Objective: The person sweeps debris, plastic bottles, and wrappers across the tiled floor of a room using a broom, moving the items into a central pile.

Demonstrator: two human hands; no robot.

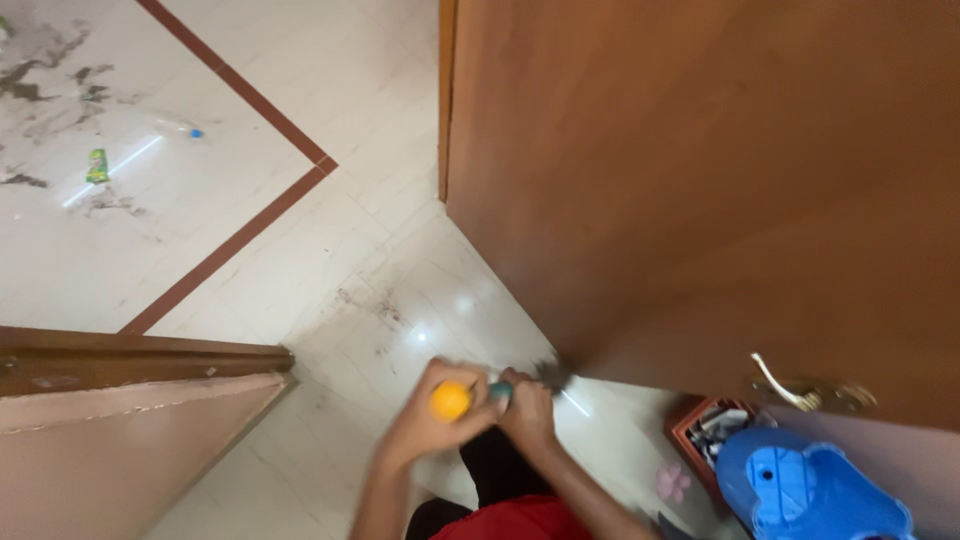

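Lower centre: left hand [425, 420] wraps the orange-capped, teal-shafted screwdriver [462, 398]; right hand [528, 408] pinches its shaft by the brown wooden door [700, 190]. Looks light, rigid; take the butt.

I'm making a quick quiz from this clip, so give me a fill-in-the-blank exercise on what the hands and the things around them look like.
1. Both hands grip a tool whose rounded handle end is coloured ____.
2. The left hand and right hand work at the bottom edge of a brown wooden ____.
3. The plastic stool at lower right is coloured ____.
4. A pale line of light glints on the ____, near a small green wrapper.

Missing words: orange; door; blue; floor
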